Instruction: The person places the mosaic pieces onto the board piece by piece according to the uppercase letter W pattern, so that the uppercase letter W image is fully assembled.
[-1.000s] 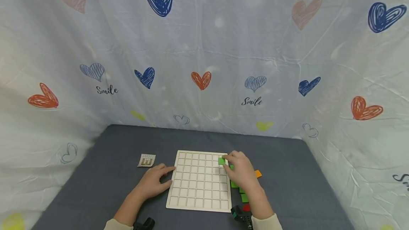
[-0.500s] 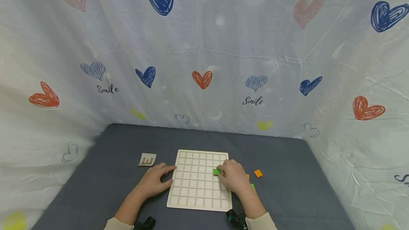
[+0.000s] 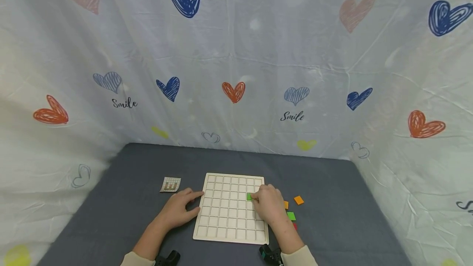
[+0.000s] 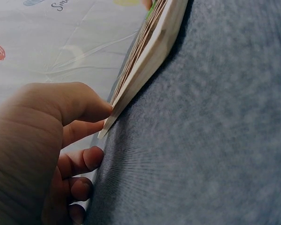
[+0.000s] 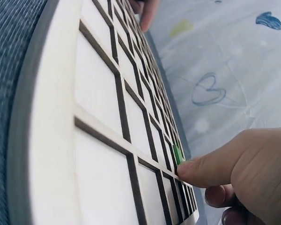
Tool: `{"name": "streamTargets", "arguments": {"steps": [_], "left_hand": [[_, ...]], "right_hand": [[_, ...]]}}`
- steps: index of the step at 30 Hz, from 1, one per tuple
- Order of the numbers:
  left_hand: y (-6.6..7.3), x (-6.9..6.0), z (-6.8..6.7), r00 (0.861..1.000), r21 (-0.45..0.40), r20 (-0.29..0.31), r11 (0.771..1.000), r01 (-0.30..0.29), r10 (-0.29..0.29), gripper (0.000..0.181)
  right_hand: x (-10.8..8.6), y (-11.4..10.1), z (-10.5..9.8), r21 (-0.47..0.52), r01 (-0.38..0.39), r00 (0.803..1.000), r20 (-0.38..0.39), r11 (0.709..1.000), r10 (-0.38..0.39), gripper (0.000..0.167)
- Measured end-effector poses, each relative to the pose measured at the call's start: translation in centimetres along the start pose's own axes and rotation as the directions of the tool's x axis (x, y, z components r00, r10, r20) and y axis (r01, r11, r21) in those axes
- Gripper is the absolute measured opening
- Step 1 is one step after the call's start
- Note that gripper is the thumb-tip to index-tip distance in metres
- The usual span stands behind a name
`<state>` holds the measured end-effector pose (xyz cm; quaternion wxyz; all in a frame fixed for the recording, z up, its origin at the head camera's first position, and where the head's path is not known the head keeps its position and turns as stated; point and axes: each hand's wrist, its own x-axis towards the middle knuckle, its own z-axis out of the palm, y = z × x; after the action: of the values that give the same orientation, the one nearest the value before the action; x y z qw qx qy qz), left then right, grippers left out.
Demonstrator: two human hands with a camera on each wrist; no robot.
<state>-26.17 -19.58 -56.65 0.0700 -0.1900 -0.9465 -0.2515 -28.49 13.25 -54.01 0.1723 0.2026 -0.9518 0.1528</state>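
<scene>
The lower middle of the head view holds one pale wooden grid board (image 3: 225, 213), one small grid-printed paper card (image 3: 171, 184) and two bare hands (image 3: 179, 209) (image 3: 270, 203). Lower right of centre show two green square tiles (image 3: 291, 216), two orange square tiles (image 3: 299, 200) and one partly hidden red piece (image 3: 295, 226). Two black wrist devices (image 3: 168, 259) sit along the bottom.

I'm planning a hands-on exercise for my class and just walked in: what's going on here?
A person's left hand touches the left edge of a gridded board on a dark table. The right hand appears to pinch a green tile at the board's right part; whether it sits fully in a square can't be told. Right of the board lie orange tiles, a loose green tile and a partly hidden red piece.
</scene>
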Motion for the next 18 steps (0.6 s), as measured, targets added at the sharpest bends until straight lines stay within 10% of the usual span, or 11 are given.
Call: {"name": "streamTargets", "arguments": {"steps": [18], "left_hand": [[0.2, -0.2, -0.2, 0.999, -0.008, -0.043, 0.999, -0.034, 0.033, 0.042]], "right_hand": [[-0.1, 3.9, -2.9, 0.189, -0.164, 0.981, 0.135, 0.968, 0.14, 0.023]]}}
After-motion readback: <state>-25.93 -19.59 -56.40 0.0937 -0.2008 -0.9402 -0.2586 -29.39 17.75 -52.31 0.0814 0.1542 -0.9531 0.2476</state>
